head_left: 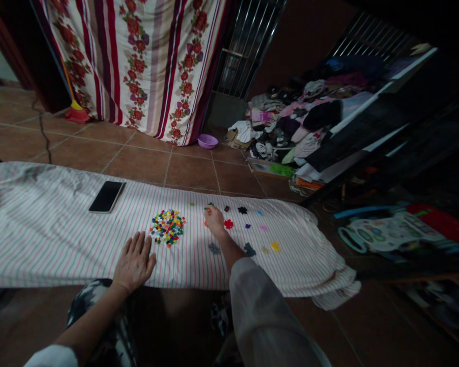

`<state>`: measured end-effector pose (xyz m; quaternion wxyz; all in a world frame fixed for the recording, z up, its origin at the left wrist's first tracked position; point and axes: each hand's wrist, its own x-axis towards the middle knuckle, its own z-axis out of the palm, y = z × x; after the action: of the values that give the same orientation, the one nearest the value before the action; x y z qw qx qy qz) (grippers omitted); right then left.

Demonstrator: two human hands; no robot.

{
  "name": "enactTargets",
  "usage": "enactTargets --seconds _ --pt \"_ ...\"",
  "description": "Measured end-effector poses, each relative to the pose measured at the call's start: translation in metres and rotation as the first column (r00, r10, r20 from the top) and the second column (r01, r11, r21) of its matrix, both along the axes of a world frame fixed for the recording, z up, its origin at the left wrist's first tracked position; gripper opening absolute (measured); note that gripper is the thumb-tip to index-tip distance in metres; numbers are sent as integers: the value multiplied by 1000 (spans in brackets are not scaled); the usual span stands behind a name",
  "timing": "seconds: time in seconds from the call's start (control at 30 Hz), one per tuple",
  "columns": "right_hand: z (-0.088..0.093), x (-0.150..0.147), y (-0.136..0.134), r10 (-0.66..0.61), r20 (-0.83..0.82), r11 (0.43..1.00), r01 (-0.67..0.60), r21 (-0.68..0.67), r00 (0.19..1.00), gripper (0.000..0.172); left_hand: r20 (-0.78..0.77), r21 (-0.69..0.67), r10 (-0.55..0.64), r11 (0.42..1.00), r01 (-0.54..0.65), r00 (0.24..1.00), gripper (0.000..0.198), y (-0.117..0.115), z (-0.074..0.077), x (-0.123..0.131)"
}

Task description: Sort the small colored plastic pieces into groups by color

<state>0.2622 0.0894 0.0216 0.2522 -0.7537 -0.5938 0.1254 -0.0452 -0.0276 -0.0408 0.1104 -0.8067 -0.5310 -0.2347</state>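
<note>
A mixed heap of small coloured pieces lies on the striped cloth. Just to its lower left, my left hand rests flat with its fingers stretched out, holding nothing. My right hand is right of the heap, fingers pinched together and pointing down at the cloth. Dark green bits show at its fingertips; whether they are held or lying there is hidden. Around it sit single-colour clusters: a red cluster, a black cluster, a yellow cluster, a dark grey cluster and a grey cluster.
A phone lies on the striped cloth at left. Beyond are a floral curtain, a purple basin and a red broom on the tiled floor. Heaped clothes and a toy panel fill the right side.
</note>
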Motion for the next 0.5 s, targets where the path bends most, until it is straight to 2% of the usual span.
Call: enactTargets --seconds 0.23,0.5 --pt "4 23 10 -97 71 994 101 -44 993 35 -24 31 3 1000 -2 1000 57 0 -1 0" --pt "-3 25 24 -103 103 994 105 -14 989 34 -43 65 -10 998 12 999 57 0 -1 0"
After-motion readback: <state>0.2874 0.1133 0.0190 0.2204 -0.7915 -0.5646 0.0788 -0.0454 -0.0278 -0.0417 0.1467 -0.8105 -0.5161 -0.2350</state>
